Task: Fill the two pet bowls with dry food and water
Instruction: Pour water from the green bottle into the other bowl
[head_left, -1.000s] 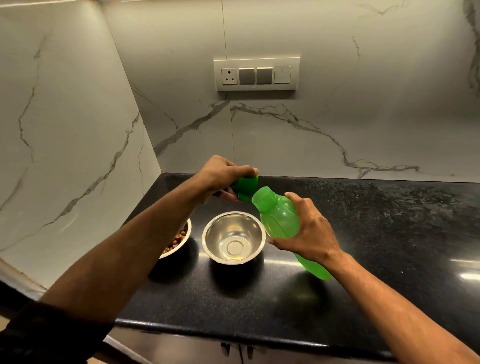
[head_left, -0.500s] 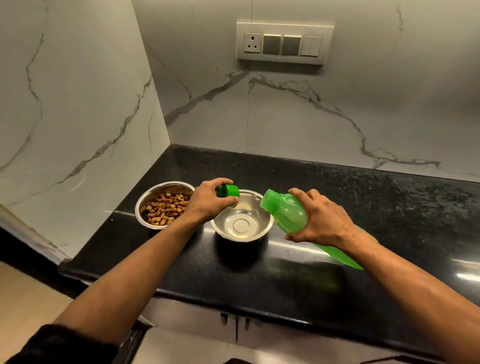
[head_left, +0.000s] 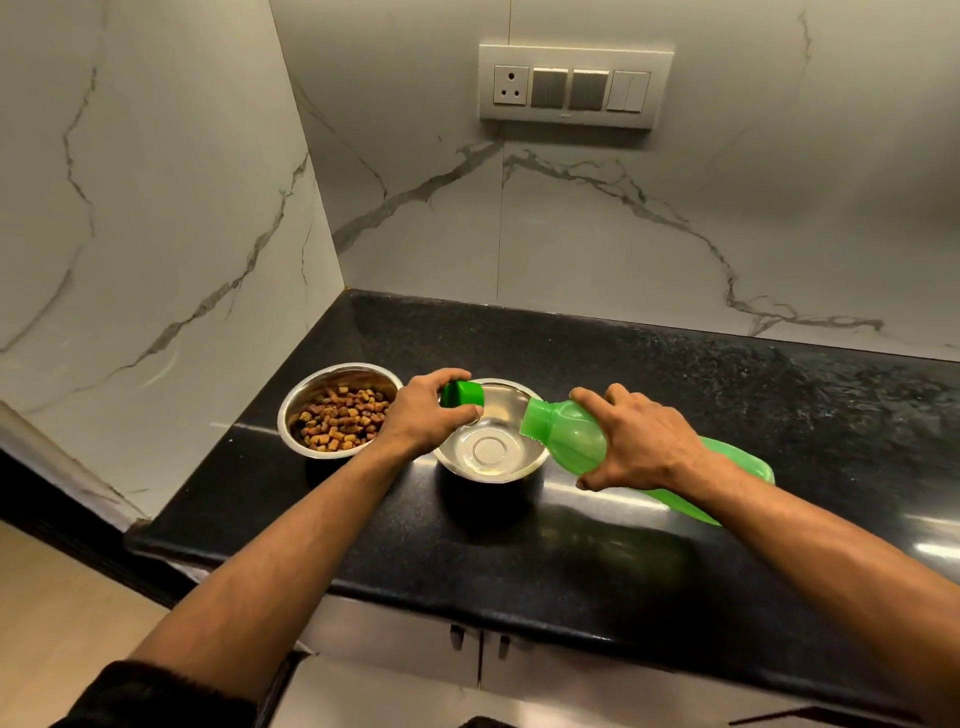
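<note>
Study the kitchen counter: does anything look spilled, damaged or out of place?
Nothing stands out. The kibble sits inside the left bowl, no spill shows on the counter, and the green bottle tilts deliberately over the right bowl.

Food bowl (head_left: 340, 411) sits left of second bowl (head_left: 491, 447) on counter (head_left: 675, 374).

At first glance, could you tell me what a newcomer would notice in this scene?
The bright green bottle, gripped by the right hand, is tipped with its open mouth over the empty steel bowl mid-counter. The left hand holds the green cap above that bowl's rim, and the kibble bowl sits to the left.
</note>
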